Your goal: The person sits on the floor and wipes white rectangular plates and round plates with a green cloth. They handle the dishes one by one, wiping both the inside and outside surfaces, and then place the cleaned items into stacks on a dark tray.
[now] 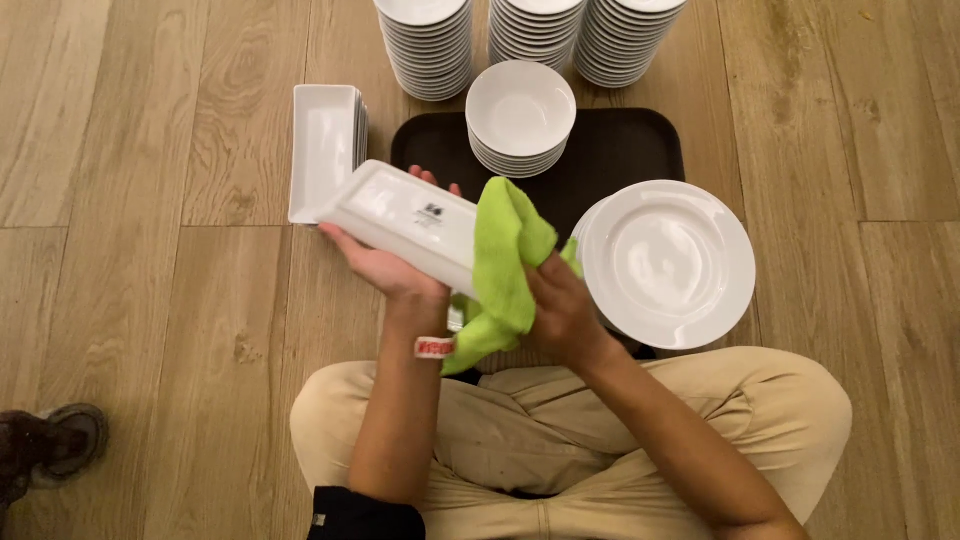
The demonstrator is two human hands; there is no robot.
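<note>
My left hand (385, 262) cups a white rectangular ceramic dish (405, 218), upturned above my lap — my right hand (562, 312) presses a crumpled lime-green cloth (505, 265) against it, over the wood-plank floor (150, 300).

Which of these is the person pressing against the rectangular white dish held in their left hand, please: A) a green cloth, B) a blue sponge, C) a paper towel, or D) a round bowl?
A: the right hand presses a bright green cloth against the end of the rectangular white dish, which the left hand supports from below.
</note>
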